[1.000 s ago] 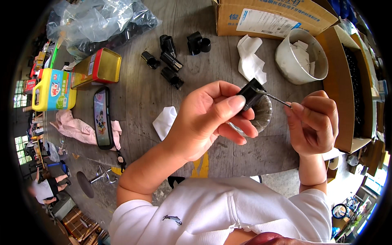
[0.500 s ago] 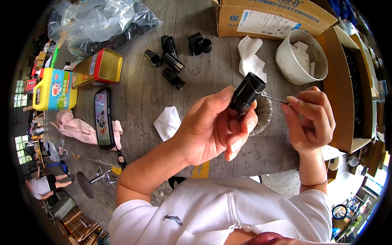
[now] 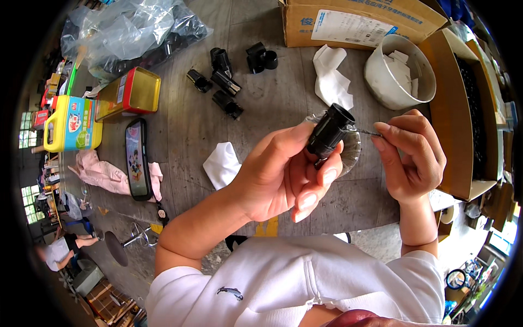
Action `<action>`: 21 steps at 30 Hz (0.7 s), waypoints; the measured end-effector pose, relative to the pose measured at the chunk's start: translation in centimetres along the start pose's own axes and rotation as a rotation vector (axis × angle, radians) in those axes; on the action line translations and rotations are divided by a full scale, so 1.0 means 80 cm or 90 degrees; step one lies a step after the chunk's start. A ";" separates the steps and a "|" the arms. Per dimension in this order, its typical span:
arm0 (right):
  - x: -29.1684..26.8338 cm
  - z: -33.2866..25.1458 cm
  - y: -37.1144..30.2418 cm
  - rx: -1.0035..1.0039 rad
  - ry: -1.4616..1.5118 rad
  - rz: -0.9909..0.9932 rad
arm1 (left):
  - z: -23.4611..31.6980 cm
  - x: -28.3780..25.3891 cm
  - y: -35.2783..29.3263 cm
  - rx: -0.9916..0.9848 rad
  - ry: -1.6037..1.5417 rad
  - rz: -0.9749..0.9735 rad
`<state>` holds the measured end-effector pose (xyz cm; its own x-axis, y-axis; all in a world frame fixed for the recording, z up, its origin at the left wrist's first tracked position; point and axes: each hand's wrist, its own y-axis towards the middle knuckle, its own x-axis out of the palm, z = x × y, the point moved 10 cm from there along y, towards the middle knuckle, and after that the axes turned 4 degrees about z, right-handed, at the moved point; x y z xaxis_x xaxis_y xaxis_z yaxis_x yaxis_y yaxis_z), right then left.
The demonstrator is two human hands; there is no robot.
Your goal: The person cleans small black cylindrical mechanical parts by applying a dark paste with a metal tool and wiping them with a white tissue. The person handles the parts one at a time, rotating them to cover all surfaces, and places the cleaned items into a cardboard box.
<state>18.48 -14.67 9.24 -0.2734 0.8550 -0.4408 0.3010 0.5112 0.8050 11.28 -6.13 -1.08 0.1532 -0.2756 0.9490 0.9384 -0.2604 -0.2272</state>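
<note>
My left hand (image 3: 283,174) holds a black cylindrical plastic part (image 3: 328,131) between thumb and fingers, its open end tilted up to the right. My right hand (image 3: 411,158) pinches a thin metal pin (image 3: 364,131) whose tip points at the part's open end. Under both hands a small clear round dish (image 3: 351,150) lies on the grey table (image 3: 185,125). Several more black parts (image 3: 223,82) lie scattered farther back on the table.
A phone (image 3: 137,158) lies at the left beside a pink cloth (image 3: 103,173). A yellow tin (image 3: 129,92), a yellow jug (image 3: 72,123) and a clear plastic bag (image 3: 131,30) sit behind it. A white bucket (image 3: 397,71), white tissues (image 3: 331,76) and cardboard boxes (image 3: 359,19) stand at the back right.
My left hand has turned the black part so its open end tilts up to the right. My right hand with the pin has shifted slightly closer to it.
</note>
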 end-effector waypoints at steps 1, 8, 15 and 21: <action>0.000 0.001 0.000 0.001 -0.004 -0.003 | 0.000 0.001 0.000 -0.005 -0.025 -0.019; -0.003 0.009 0.001 0.007 0.001 0.006 | 0.031 0.002 -0.002 0.130 0.063 -0.015; -0.009 -0.001 0.000 -0.022 0.064 0.011 | 0.106 0.020 -0.051 0.628 0.672 0.227; -0.003 -0.003 -0.001 -0.017 0.043 -0.007 | 0.086 0.081 -0.081 0.966 1.221 0.220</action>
<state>18.26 -14.93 9.34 -0.3376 0.8412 -0.4225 0.2731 0.5171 0.8112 8.31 0.11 8.07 0.7609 -0.5188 -0.3897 0.5697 0.2468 0.7839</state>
